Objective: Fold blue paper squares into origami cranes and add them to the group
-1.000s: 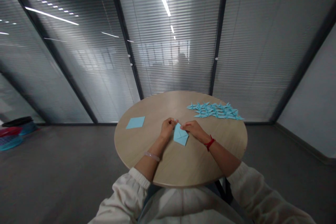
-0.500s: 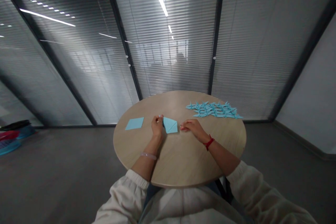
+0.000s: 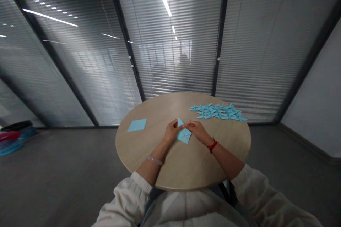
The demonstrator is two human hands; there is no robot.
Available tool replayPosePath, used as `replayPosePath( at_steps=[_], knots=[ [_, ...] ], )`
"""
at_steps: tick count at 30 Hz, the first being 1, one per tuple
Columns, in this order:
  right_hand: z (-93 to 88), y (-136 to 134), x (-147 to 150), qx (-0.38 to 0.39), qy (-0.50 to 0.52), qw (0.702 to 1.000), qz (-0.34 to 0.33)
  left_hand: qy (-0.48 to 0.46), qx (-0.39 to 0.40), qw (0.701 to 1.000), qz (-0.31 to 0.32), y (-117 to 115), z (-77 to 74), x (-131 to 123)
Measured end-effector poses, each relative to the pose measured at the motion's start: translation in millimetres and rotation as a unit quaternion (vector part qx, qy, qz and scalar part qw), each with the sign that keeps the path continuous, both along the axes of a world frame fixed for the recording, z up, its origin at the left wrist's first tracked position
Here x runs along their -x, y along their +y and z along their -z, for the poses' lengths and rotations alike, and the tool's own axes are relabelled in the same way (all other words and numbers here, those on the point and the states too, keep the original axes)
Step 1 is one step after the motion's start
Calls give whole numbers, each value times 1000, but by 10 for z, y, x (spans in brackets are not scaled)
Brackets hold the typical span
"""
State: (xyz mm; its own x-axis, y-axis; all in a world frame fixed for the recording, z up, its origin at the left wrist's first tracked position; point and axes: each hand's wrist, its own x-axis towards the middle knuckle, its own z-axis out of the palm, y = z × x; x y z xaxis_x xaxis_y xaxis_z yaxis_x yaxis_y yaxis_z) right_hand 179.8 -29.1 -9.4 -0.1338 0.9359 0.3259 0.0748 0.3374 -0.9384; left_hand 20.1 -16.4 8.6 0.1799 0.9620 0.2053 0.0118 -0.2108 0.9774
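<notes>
A partly folded light blue paper (image 3: 184, 134) lies at the middle of the round wooden table (image 3: 186, 166). My left hand (image 3: 172, 132) pinches its left edge with closed fingers. My right hand (image 3: 195, 129) pinches its upper right edge, fingers closed too. One pointed flap of the paper stands up between my two hands. Both wrists rest low over the tabletop.
A flat square sheet of blue paper (image 3: 137, 125) lies at the table's left. Several folded blue paper cranes (image 3: 217, 111) are spread at the far right of the table. Glass walls with blinds stand behind. Coloured items (image 3: 13, 136) sit on the floor at far left.
My left hand carried the folded paper out to the left, then brought it back to the middle. My right hand, apart from the paper half a second ago, now grips it again.
</notes>
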Motion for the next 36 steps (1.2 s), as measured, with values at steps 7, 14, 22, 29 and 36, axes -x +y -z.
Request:
replayPosePath(
  at_steps=[7,14,22,29,36],
  knots=[
    [31,36,-11,-18,-27,999,-8,37,-41,998,-16,24,18,26],
    [-62,-31,-22,-37,-66,997,22,-63,-13,991,-120,74,4,91],
    [-48,-14,-37,-1,-1,998,58,-117,-22,973,-197,153,31,223],
    [27,23,17,-20,-2,1000,-5,-43,-34,997,-52,-28,-42,2],
    [51,47,-47,-35,-44,998,-3,-110,10,990,-89,17,-54,86]
  ],
)
